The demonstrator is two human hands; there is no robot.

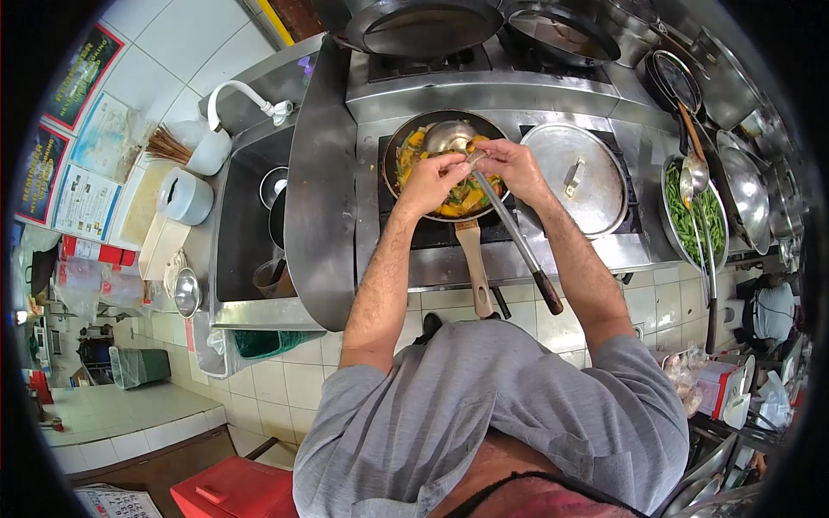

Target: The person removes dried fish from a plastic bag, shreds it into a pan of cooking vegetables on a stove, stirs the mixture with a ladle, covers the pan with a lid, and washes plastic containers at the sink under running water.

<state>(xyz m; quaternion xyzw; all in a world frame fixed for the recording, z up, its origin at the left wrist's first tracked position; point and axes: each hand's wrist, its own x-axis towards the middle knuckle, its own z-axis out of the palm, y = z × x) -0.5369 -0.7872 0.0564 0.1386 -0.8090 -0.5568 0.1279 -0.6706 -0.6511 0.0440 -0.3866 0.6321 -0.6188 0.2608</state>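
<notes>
Both of my hands meet above a frying pan on the stove, which holds yellow and green vegetables. Between the fingertips of my left hand and my right hand is a small, pale, translucent item, too small to identify. Both hands are closed in a pinch at it. A metal ladle rests with its bowl in the pan and its dark-tipped handle slanting out over the stove's front edge, below my right hand. The pan's wooden handle points toward my body.
Right of the pan lies a round metal lid. Farther right, a bowl of green vegetables holds ladles. Dark pans stand behind. A metal divider separates the stove from a sink at left. Another person is at far right.
</notes>
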